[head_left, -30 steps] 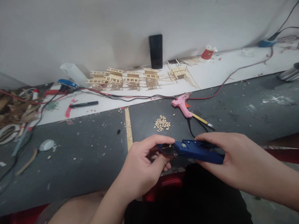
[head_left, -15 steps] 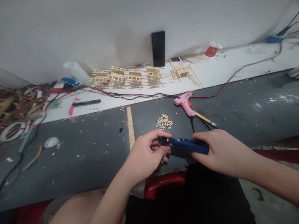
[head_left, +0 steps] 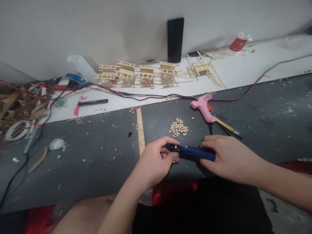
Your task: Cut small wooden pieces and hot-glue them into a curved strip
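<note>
My right hand (head_left: 225,154) is closed around the handles of dark blue pliers-like cutters (head_left: 195,152), held level above the grey table's near edge. The tool's head points left to my left hand (head_left: 158,159), whose fingers are curled about it. A small pale wooden piece (head_left: 175,147) shows at the jaws. Another pale bit peeks out under my left thumb; the fingers hide most of what they pinch. Just beyond my hands lies a pile of tiny cut wooden pieces (head_left: 179,127).
A pink glue gun (head_left: 204,109) lies right of the pile, beside a yellow knife (head_left: 226,126). Several small wooden carts (head_left: 146,76) stand along the white strip, with a black phone (head_left: 175,40) leaning on the wall. Cables (head_left: 151,96) run across. A paper cup (head_left: 237,45) stands far right.
The view has shifted a little, so table things appear further right. Both hands keep nearly the same hold on the cutters.
</note>
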Available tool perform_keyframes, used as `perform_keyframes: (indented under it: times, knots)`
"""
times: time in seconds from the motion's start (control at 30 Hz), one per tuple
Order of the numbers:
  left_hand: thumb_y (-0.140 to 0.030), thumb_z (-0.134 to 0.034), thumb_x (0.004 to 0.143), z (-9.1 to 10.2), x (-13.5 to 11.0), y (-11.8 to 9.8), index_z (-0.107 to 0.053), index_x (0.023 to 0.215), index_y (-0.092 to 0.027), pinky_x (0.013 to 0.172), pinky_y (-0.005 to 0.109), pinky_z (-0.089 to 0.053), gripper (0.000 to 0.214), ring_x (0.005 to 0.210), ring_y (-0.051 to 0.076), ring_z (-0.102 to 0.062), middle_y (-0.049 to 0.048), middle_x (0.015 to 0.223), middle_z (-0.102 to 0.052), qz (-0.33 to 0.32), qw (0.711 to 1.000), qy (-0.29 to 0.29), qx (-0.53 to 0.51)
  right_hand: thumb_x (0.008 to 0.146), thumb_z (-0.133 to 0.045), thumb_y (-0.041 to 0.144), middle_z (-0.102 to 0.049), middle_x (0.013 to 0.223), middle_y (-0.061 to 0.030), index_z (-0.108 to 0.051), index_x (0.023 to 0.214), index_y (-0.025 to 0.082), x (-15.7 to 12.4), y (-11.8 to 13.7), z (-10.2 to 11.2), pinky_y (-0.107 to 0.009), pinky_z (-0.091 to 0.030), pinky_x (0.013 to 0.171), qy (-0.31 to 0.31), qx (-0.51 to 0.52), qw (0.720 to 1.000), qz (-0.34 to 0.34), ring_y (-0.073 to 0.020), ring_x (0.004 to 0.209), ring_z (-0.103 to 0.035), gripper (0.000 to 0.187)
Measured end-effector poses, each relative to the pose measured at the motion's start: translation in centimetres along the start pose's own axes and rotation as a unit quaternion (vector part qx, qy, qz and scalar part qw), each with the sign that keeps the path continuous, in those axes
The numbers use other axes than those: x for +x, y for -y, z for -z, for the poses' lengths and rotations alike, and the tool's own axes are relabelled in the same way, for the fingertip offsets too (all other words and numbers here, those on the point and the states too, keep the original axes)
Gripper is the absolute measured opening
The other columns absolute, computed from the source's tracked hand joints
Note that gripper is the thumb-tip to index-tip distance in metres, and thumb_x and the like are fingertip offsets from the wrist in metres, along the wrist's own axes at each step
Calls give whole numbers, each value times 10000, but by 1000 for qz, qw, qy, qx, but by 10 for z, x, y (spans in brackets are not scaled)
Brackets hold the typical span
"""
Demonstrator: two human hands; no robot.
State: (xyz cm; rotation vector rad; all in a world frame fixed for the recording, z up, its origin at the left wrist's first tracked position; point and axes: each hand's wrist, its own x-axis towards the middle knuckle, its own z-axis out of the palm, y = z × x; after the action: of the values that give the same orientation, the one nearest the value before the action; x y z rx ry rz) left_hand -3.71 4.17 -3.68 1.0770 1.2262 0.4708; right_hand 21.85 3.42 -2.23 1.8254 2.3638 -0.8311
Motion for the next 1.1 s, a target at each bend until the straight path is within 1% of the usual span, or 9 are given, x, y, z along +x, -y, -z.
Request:
perform_keyframes:
  times: [0.17, 0.27, 0.33, 0.53, 0.67, 0.8, 0.9, 1.0, 1.1]
  knots:
    - [-188, -760, 936, 1, 3, 4, -749, 1186, -248, 585, 254, -431, 257, 613, 130, -604, -8, 773, -788, 15, 1000, 1, -7, 862, -610, 373, -668, 768, -37, -678, 699, 250, 5, -2, -1, -383, -442, 743, 13, -6, 1000, 14, -244, 777, -672, 215]
    - [-189, -769, 928, 1, 4, 4, -751, 1191, -245, 597, 259, -429, 270, 635, 138, -623, 0, 784, -793, 15, 1000, 3, -12, 878, -606, 394, -672, 774, -37, -690, 713, 249, 6, -2, -2, -381, -436, 738, 17, -6, 1000, 16, -246, 782, -678, 235]
    - [-188, -772, 926, 1, 5, 3, -754, 1191, -245, 602, 260, -431, 271, 643, 139, -628, 0, 783, -793, 13, 1000, 3, -13, 896, -605, 429, -676, 772, -40, -700, 726, 248, 7, -2, -2, -383, -430, 736, 13, -8, 1000, 13, -252, 789, -683, 267]
    - [-187, -763, 933, 0, 5, 2, -759, 1179, -240, 599, 256, -449, 252, 621, 127, -604, -7, 779, -781, 3, 1000, -2, -8, 948, -606, 618, -674, 769, -44, -664, 702, 243, 7, 0, -3, -378, -408, 712, 6, -13, 1000, 12, -247, 767, -682, 453]
    - [-202, -772, 932, -1, 5, 3, -759, 1172, -229, 583, 247, -467, 243, 588, 114, -586, -9, 778, -773, -5, 1000, -12, -3, 954, -627, 670, -680, 767, -52, -641, 687, 240, 7, 0, -2, -377, -414, 717, -2, -24, 1000, 10, -252, 776, -691, 507]
    - [-198, -779, 915, 0, 3, 1, -750, 1169, -209, 526, 223, -451, 256, 539, 100, -573, -11, 760, -763, -13, 1000, -6, -6, 953, -645, 690, -696, 757, -54, -662, 676, 238, 7, -1, -5, -366, -421, 704, -16, -41, 999, 16, -241, 760, -688, 531]
    - [-197, -777, 907, 2, 2, 0, -748, 1169, -203, 481, 203, -426, 264, 519, 97, -578, -12, 750, -757, -20, 1000, 2, -5, 946, -656, 654, -742, 796, -75, -689, 707, 230, 6, -3, -12, -357, -432, 717, -35, -61, 997, 22, -253, 805, -718, 488]
    - [-203, -772, 915, 2, -1, 1, -759, 1169, -203, 490, 196, -447, 254, 534, 101, -611, -15, 739, -746, -27, 1000, 4, 2, 918, -666, 549, -780, 864, -103, -712, 773, 215, 6, -5, -21, -359, -452, 760, -51, -78, 995, 21, -289, 902, -753, 367]
    - [-222, -748, 948, 2, -3, 2, -766, 1196, -215, 502, 199, -473, 249, 543, 104, -642, -14, 763, -751, -28, 1000, -5, 13, 891, -671, 475, -775, 850, -103, -700, 762, 214, 7, -5, -22, -369, -450, 752, -45, -82, 996, 11, -309, 909, -762, 293]
